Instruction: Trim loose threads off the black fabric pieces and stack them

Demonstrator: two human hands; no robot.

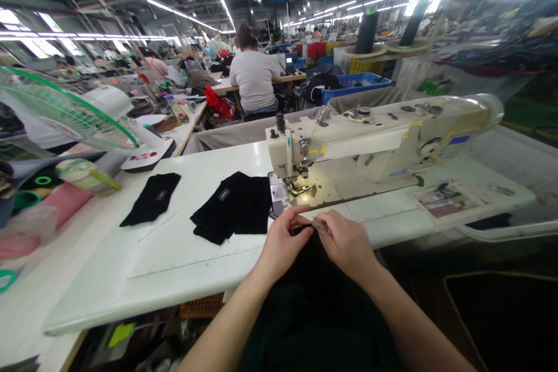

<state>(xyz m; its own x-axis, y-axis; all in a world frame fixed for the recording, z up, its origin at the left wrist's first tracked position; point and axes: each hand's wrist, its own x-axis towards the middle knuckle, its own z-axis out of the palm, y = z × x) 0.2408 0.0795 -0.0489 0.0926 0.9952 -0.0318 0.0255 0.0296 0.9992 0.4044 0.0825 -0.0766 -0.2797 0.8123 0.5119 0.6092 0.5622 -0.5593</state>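
My left hand (283, 242) and my right hand (346, 242) meet at the front edge of the white sewing table (183, 261). My left hand pinches a small black fabric piece (304, 228). My right hand holds a small metal tool (320, 225), partly hidden by my fingers, against that fabric. Just beyond them stands a cream industrial sewing machine (370, 139), its presser foot (299, 189) a short way from my fingertips. To the left lie a stack of black fabric pieces with grey labels (231, 206) and a single similar piece (152, 199).
An electric fan (74, 110) stands at the table's left, beside blurred pink and green items (65, 197). A paper-lined tray (447, 200) lies right of the machine. Thread cones (366, 32) stand behind it. A seated co-worker (254, 78) and a blue crate (351, 84) are farther back.
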